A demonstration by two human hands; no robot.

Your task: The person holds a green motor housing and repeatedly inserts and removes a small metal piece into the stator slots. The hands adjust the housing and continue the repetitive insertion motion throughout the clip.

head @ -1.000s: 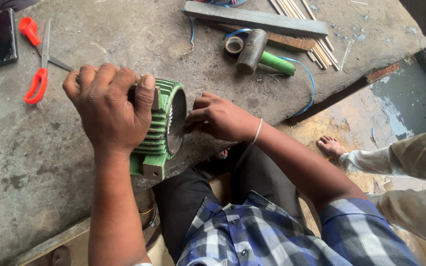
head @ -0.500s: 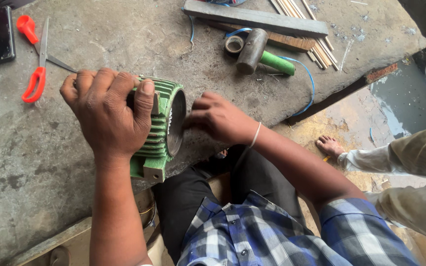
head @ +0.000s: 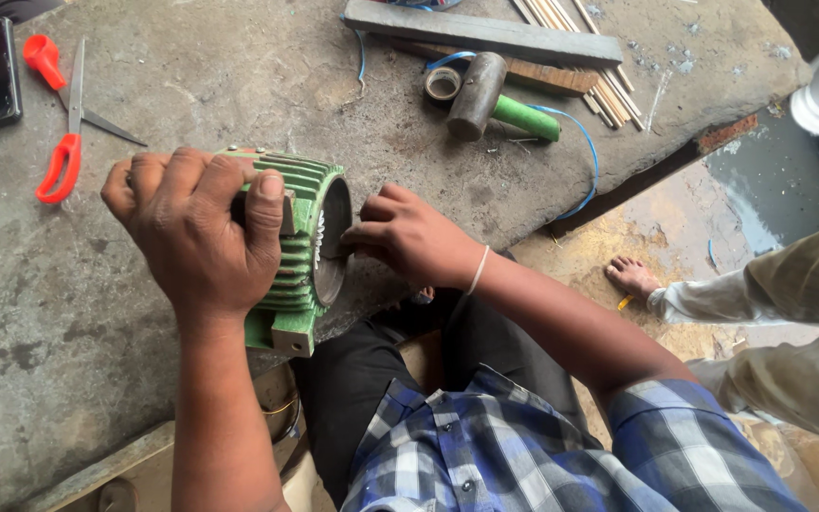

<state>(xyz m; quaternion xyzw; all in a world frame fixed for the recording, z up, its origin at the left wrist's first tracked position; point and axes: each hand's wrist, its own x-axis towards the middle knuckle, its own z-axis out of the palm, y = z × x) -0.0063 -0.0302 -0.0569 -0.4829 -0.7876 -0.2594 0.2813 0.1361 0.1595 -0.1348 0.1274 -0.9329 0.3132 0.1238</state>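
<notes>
The left hand [head: 203, 232] remains clenched over the top of the green finned metal motor housing [head: 300, 248], which lies on its side at the near edge of the grey stone bench [head: 191, 85]. The right hand [head: 414, 237], fingers pinched together, stays at the housing's open end; whether it holds anything cannot be told. Housing and hands sit as before. Orange-handled scissors [head: 59, 133] lie well apart, and a green-handled hammer [head: 495, 95] farther back.

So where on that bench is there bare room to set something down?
Bare stone lies between the scissors and the hammer, and left of the green motor housing. The far right, around hammer, metal bar and sticks, is crowded.
</notes>
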